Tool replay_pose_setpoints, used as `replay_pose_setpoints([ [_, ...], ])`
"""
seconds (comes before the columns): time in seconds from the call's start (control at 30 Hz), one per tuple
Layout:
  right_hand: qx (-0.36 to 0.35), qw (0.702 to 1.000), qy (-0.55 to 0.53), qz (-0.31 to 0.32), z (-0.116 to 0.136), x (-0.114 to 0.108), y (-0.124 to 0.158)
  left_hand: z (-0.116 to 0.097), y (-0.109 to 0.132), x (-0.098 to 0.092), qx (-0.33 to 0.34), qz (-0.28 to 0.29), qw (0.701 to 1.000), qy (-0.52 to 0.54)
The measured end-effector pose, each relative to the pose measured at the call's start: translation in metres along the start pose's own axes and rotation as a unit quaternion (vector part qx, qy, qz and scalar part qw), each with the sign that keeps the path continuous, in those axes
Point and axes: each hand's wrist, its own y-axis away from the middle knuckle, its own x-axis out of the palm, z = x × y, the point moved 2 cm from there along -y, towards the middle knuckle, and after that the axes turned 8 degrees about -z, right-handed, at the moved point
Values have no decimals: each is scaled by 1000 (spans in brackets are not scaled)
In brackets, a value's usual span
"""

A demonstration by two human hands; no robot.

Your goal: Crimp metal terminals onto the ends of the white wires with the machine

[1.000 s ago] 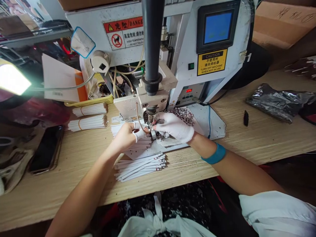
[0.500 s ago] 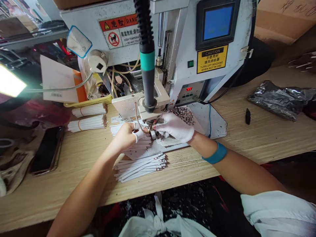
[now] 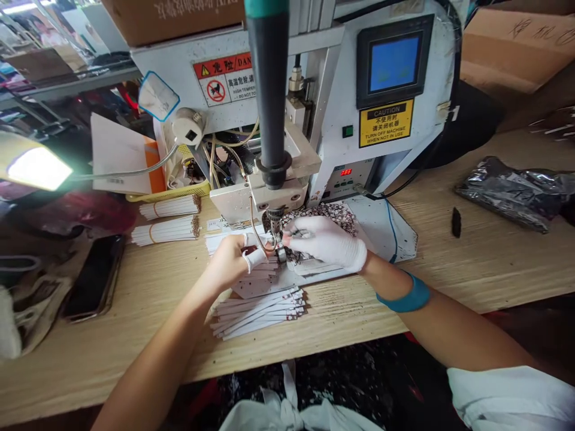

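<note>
My left hand (image 3: pixel 231 260) has white covers on the thumb and a finger; its fingertips are pinched together just left of the iron's tip. What they hold is hidden. My right hand (image 3: pixel 326 242), in a white glove with bare fingertips, is closed in a pinch on the tip's right side, over a heap of small parts (image 3: pixel 335 212). Whatever is in it is too small to make out. Between the hands, the soldering iron (image 3: pixel 273 102) of the bench machine points down above a small metal block (image 3: pixel 281 254). White flat strips (image 3: pixel 265 270) lie under my left hand.
A pile of white strips (image 3: pixel 258 314) lies near the table edge. Banded bundles (image 3: pixel 164 232), a phone (image 3: pixel 93 275) and a lit lamp (image 3: pixel 38 167) are at left. On the right are a black plastic bag (image 3: pixel 501 194) and a small black piece (image 3: pixel 456 222).
The soldering iron has risen from between my hands. My right hand has shifted slightly away from the tip; the left stays nearly in place. The whole view has shifted a little.
</note>
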Motion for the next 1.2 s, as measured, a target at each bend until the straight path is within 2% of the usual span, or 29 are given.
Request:
replay_pose_setpoints([
  [0.07,-40,997,54,35,7,-3,4,-3,3,0,5,5,1000,-4],
  [0.17,-57,994,67,69,15,-5,8,-7,8,1,3,23,1000,-7],
  [0.27,-56,993,53,93,19,-5,10,-11,12,3,-4,47,999,2],
  [0.43,-39,993,51,100,20,-4,10,-13,16,3,-15,69,997,9],
  [0.57,-3,982,18,189,19,8,20,-13,24,-6,-1,143,987,-78],
  [0.6,-6,978,29,207,19,11,23,-12,24,-11,1,139,984,-114],
  [0.67,-28,971,81,223,19,12,28,-10,23,-21,3,67,980,-189],
  [0.73,-52,962,144,225,17,4,29,-7,19,-32,4,-52,962,-267],
  [0.77,-63,957,176,222,15,-3,27,-5,17,-35,3,-98,948,-303],
  [0.8,-70,952,207,212,13,-12,24,-2,15,-37,1,-121,935,-333],
  [0.83,-72,948,244,190,10,-21,20,0,13,-37,0,-119,928,-353],
  [0.87,-66,945,277,159,8,-31,16,3,12,-34,4,-94,926,-365],
  [0.97,-28,946,310,91,-1,-47,6,11,11,-22,47,4,924,-378],
  [1.03,-24,954,285,85,-4,-45,3,14,11,-12,91,21,919,-383],
  [1.1,-48,961,255,94,-6,-34,3,15,10,-4,117,11,920,-375],
  [1.2,-77,962,246,88,-8,-17,4,18,5,3,98,-11,931,-352],
])
